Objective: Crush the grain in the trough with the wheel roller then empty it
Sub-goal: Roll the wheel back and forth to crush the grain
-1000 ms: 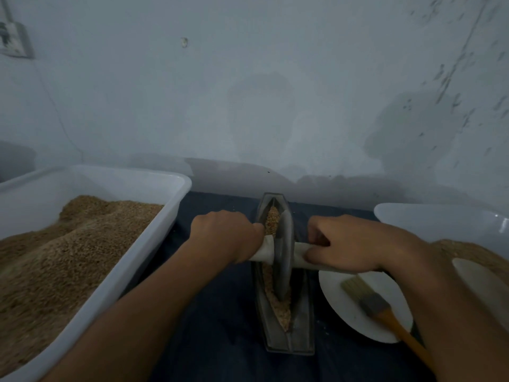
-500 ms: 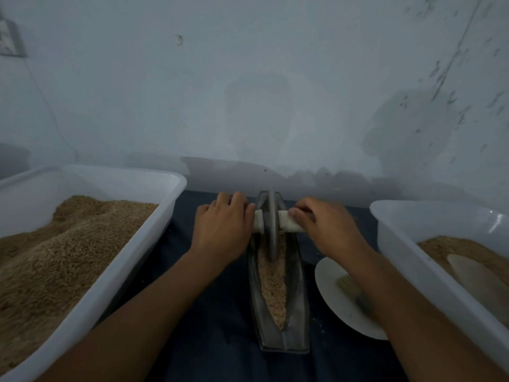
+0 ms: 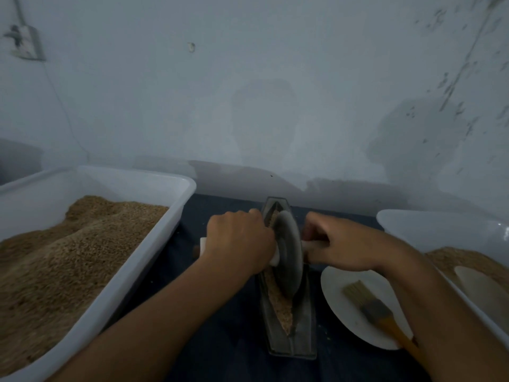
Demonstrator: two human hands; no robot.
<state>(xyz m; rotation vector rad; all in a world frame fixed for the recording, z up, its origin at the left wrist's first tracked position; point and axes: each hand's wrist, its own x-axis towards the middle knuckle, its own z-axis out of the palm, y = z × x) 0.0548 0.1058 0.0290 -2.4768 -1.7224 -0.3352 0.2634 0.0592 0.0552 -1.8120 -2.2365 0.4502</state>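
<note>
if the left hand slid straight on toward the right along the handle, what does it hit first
Most likely the wheel roller: the left hand grips the white handle right beside the disc, seemingly already touching it.

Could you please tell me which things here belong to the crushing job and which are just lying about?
In use:
wheel roller
trough
grain
left hand
right hand

Lying about:
brush
white plate
left tub
right tub

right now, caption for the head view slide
Both hands, left hand and right hand, roll the wheel roller through grain in the trough.
</note>
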